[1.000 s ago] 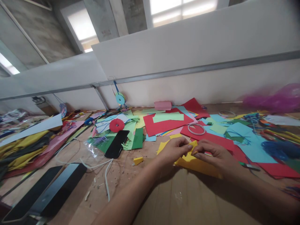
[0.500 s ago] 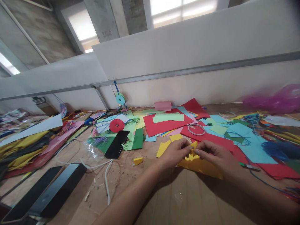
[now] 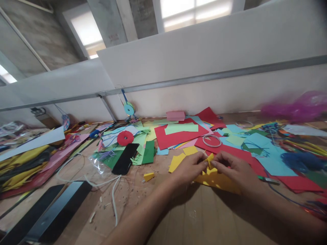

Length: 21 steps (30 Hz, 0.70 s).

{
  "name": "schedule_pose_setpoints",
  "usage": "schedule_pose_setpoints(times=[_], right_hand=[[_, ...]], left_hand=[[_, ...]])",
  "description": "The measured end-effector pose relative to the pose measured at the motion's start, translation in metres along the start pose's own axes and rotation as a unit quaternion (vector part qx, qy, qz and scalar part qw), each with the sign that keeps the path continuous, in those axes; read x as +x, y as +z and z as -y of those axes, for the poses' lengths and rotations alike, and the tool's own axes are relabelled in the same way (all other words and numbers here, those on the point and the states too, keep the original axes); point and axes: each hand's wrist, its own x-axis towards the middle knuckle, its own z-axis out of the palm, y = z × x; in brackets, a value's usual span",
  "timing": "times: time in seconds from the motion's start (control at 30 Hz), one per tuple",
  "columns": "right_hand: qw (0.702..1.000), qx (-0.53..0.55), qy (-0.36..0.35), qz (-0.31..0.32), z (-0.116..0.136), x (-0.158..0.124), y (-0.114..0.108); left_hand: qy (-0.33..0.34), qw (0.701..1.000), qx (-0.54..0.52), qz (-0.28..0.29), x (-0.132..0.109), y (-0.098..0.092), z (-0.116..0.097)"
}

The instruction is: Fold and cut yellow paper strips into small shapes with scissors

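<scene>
My left hand (image 3: 192, 167) and my right hand (image 3: 231, 169) meet over the table, both pinching a small folded piece of yellow paper (image 3: 210, 158). Its lower part is covered by my fingers. Beneath my hands lies a larger yellow-orange sheet (image 3: 217, 182), partly hidden by them. Cut yellow paper scraps (image 3: 176, 162) rest just beyond my left wrist. Another small folded yellow piece (image 3: 148, 176) sits apart on the table, left of my left forearm.
A black phone (image 3: 125, 159), a white cable (image 3: 113, 200) and a dark box (image 3: 60, 212) lie to the left. Red sheets (image 3: 173, 136), blue sheets (image 3: 276, 153) and a white ring (image 3: 212, 141) spread behind my hands. A green-ended cutter (image 3: 268, 180) lies right of my right hand.
My fingers have shifted slightly on the small yellow piece, which now stands more upright between them. The whole view has moved a little, so the table things appear slightly further left.
</scene>
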Motion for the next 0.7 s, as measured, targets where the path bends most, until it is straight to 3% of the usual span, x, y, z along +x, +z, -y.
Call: schedule_pose_setpoints(times=[0.37, 0.57, 0.7], right_hand=[[1.000, 0.001, 0.004, 0.005, -0.0026, -0.0005, 0.0018], [0.985, 0.167, 0.039, -0.010, 0.0012, 0.0028, -0.0006], [0.980, 0.186, 0.063, 0.015, -0.0042, 0.0051, 0.0003]], left_hand=[[0.018, 1.000, 0.017, -0.011, -0.0001, 0.0007, -0.0014], [0.000, 0.996, -0.070, -0.047, 0.0039, 0.0025, -0.0038], [-0.002, 0.992, -0.092, -0.082, 0.0057, 0.0048, -0.0046]])
